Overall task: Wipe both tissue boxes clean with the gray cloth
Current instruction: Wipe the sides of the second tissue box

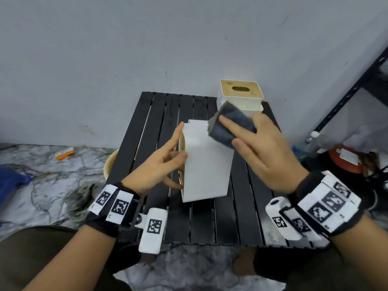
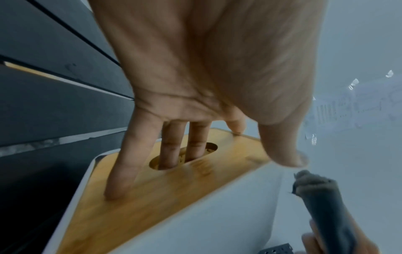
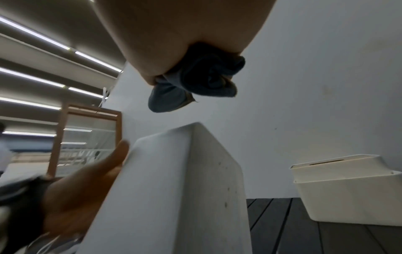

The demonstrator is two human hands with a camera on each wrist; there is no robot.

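Two hands work over one black slatted table (image 1: pixel 151 127): left hand (image 1: pixel 155 166) grips the near tissue box (image 1: pixel 206 164) tipped sideways, two fingers (image 2: pixel 174 146) in its slot; right hand (image 1: pixel 266 152) holds one gray cloth (image 1: pixel 231 122) at its far end. Second tissue box (image 1: pixel 241 94) stands far right.

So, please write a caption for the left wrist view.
Left hand steadying tipped tissue box, two fingers in its slot, gray cloth nearby.
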